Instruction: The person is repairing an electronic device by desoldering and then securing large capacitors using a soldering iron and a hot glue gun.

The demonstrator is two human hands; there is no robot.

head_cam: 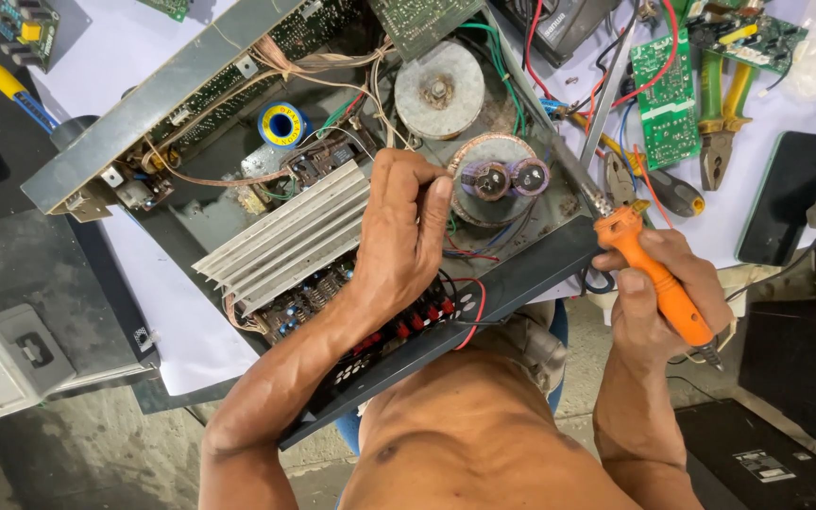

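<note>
The soldering iron (658, 279), orange-handled, sits at the right edge of the opened amplifier chassis (191, 71), its metal shaft angled up and left over the case rim. The right hand (658, 302) is wrapped round the handle in a pen-like grasp, thumb and forefinger near the front collar, which judging by the posture gives fine control of the tip. The left hand (403, 236) is curled inside the chassis just beside the finned heat sink (285, 236); thumb and fingers are pinched together, seemingly on a thin wire, though what they hold is too small to confirm. Its fingertips lie near the two capacitors (507, 178) on the copper-wound coil. A solder spool (281, 124), blue and yellow, rests deeper in the case. On the white sheet to the right lie green-handled pliers (720, 104), a green circuit board (665, 90) and a dark phone (788, 194).
</note>
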